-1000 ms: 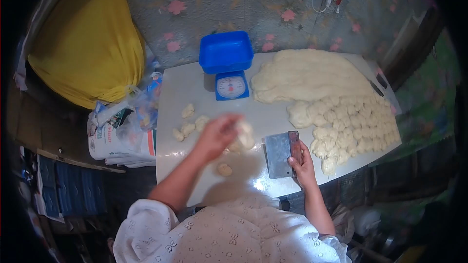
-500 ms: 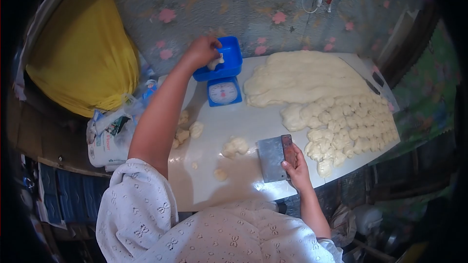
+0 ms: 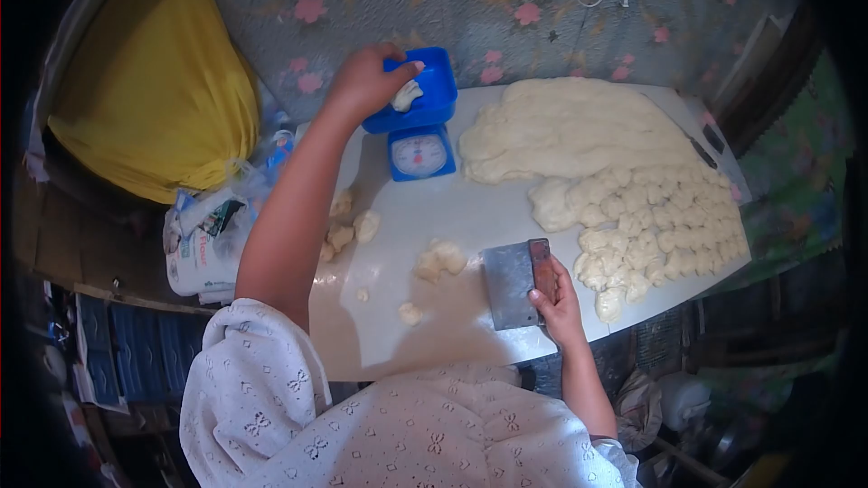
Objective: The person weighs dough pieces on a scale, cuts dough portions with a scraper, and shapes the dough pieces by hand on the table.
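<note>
Left hand (image 3: pixel 363 86): now at the blue plastic tray (image 3: pixel 438 77), moved from above the tabletop (image 3: pixel 493 208) one second ago. Thumb and forefinger stand apart; grip on the ragged dough piece (image 3: pixel 407 97) in the tray cannot be told. Beneath: round-dialled scale (image 3: pixel 419 155). Right hand (image 3: pixel 561 307): unchanged, clasping the flat, metal-bladed scraper (image 3: pixel 510 289). Farther right: lumpy dough portions (image 3: pixel 665 226).

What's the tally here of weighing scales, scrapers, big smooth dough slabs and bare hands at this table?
Weighing scale: 1
Scraper: 1
Big smooth dough slab: 1
Hands: 2 (left hand, right hand)
Total: 5
</note>
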A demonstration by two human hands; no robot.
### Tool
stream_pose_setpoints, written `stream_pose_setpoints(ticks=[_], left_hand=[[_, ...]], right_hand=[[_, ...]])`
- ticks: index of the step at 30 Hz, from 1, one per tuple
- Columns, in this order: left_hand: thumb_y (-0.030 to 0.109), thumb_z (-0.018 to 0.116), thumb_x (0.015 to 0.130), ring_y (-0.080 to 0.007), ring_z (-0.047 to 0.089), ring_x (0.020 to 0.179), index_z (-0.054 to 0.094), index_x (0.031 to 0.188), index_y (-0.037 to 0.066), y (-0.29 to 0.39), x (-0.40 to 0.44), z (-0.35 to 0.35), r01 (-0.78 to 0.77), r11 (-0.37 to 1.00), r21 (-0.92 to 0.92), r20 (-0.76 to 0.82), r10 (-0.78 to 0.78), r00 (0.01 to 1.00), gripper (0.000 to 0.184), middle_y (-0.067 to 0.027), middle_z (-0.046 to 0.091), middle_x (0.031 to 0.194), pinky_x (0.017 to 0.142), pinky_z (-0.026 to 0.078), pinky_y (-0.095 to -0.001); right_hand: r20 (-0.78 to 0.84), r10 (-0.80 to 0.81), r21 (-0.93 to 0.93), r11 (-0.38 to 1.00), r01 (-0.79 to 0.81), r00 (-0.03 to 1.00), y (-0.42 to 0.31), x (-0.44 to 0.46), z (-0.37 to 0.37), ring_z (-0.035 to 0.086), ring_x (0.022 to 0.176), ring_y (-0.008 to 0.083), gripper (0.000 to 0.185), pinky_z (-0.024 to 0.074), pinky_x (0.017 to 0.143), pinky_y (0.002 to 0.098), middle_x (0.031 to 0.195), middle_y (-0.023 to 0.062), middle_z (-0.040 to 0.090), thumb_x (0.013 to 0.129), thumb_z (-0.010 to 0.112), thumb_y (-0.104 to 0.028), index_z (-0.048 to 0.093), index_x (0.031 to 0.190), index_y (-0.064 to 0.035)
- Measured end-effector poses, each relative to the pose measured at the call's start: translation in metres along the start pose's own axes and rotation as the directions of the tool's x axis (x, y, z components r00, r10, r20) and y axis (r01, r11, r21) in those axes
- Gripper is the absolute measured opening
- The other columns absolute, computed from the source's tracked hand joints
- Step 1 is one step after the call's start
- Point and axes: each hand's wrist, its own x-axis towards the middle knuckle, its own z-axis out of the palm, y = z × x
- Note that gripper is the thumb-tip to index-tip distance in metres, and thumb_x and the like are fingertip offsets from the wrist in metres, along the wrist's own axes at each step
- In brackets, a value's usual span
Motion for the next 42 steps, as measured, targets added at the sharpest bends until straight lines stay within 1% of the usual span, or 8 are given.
stream_pose_setpoints(ticks=[5, 7, 13, 23, 28, 31, 36, 42], left_hand=[[0.033, 0.066, 0.079, -0.0207, 0.058, 0.087, 0.064, 0.103, 0.004, 0.007, -0.045, -0.020, -0.142, 0.980, -0.142, -0.083, 0.131, 0.988, 0.038, -0.0127, 0.062, 0.096, 0.075, 0.046, -0.0314], [0.031, 0.069, 0.078, -0.0204, 0.060, 0.084, 0.063, 0.103, 0.000, 0.015, -0.074, -0.030, 0.004, 0.960, -0.281, 0.104, 0.026, 0.994, 0.040, -0.0132, 0.063, 0.096, 0.072, 0.047, -0.0309], [0.026, 0.069, 0.079, -0.0144, 0.059, 0.084, 0.063, 0.102, 0.000, -0.009, -0.109, -0.026, 0.069, 0.927, -0.368, 0.128, -0.024, 0.992, 0.035, -0.0085, 0.064, 0.093, 0.070, 0.046, -0.0265], [0.016, 0.066, 0.078, -0.0149, 0.057, 0.079, 0.064, 0.098, 0.002, -0.003, -0.098, -0.038, 0.006, 0.947, -0.320, 0.008, -0.003, 1.000, 0.024, -0.0074, 0.063, 0.090, 0.066, 0.045, -0.0279], [0.012, 0.064, 0.074, -0.0252, 0.059, 0.079, 0.063, 0.090, 0.002, -0.019, -0.154, -0.030, -0.128, 0.972, -0.198, 0.527, 0.216, 0.822, 0.018, -0.0124, 0.061, 0.087, 0.070, 0.047, -0.0340], [0.012, 0.066, 0.073, -0.0283, 0.058, 0.079, 0.062, 0.092, 0.002, -0.045, -0.214, -0.006, 0.076, 0.991, -0.107, 0.627, 0.008, 0.779, 0.022, -0.0140, 0.059, 0.092, 0.071, 0.047, -0.0351], [0.005, 0.065, 0.073, -0.0249, 0.058, 0.077, 0.061, 0.093, 0.004, -0.070, -0.270, 0.022, 0.329, 0.944, 0.017, 0.505, -0.292, 0.812, 0.020, -0.0135, 0.058, 0.091, 0.070, 0.046, -0.0313], [0.002, 0.060, 0.078, -0.0118, 0.054, 0.070, 0.060, 0.096, 0.001, -0.076, -0.225, 0.003, 0.267, 0.915, -0.301, 0.229, -0.203, 0.952, 0.018, -0.0043, 0.058, 0.078, 0.065, 0.045, -0.0264]], right_hand=[[-0.009, -0.002, 0.002, 1.000, 0.002, 1.000, 0.002, 0.000, -0.001, 0.040, 0.124, 0.0185, 0.068, 0.0307, 0.104, 0.0314, 0.135, 0.0114, 0.041, 0.082, 0.062, -0.005, 0.025, 0.139, 0.0010], [0.000, -0.001, 0.004, 1.000, 0.001, 1.000, 0.003, 0.001, -0.002, 0.040, 0.124, 0.0185, 0.068, 0.0307, 0.103, 0.0314, 0.135, 0.0114, 0.041, 0.082, 0.062, -0.005, 0.025, 0.139, 0.0009], [0.020, -0.014, -0.027, 1.000, 0.015, 1.000, 0.000, 0.001, -0.001, 0.040, 0.124, 0.0185, 0.067, 0.0311, 0.103, 0.0312, 0.135, 0.0113, 0.041, 0.083, 0.063, -0.007, 0.025, 0.138, 0.0007], [-0.007, 0.006, -0.024, 1.000, -0.007, 1.000, 0.000, 0.000, 0.000, 0.041, 0.124, 0.0186, 0.067, 0.0310, 0.103, 0.0309, 0.134, 0.0111, 0.042, 0.083, 0.062, -0.006, 0.026, 0.138, 0.0002], [-0.016, 0.002, -0.036, 0.999, -0.002, 1.000, -0.001, -0.002, 0.001, 0.041, 0.124, 0.0184, 0.067, 0.0312, 0.103, 0.0309, 0.135, 0.0113, 0.041, 0.083, 0.062, -0.006, 0.026, 0.139, 0.0002], [-0.010, -0.009, -0.027, 1.000, 0.008, 1.000, 0.005, -0.001, -0.001, 0.041, 0.124, 0.0184, 0.067, 0.0311, 0.103, 0.0309, 0.135, 0.0116, 0.041, 0.083, 0.062, -0.006, 0.026, 0.139, 0.0002], [0.007, -0.010, -0.037, 0.999, 0.011, 1.000, 0.002, 0.000, 0.000, 0.041, 0.123, 0.0184, 0.067, 0.0314, 0.103, 0.0306, 0.134, 0.0115, 0.042, 0.083, 0.062, -0.006, 0.026, 0.139, 0.0002], [-0.002, -0.009, -0.039, 0.999, 0.009, 1.000, 0.006, 0.000, -0.002, 0.042, 0.122, 0.0182, 0.067, 0.0321, 0.102, 0.0306, 0.134, 0.0111, 0.042, 0.083, 0.062, -0.006, 0.025, 0.139, 0.0001]])
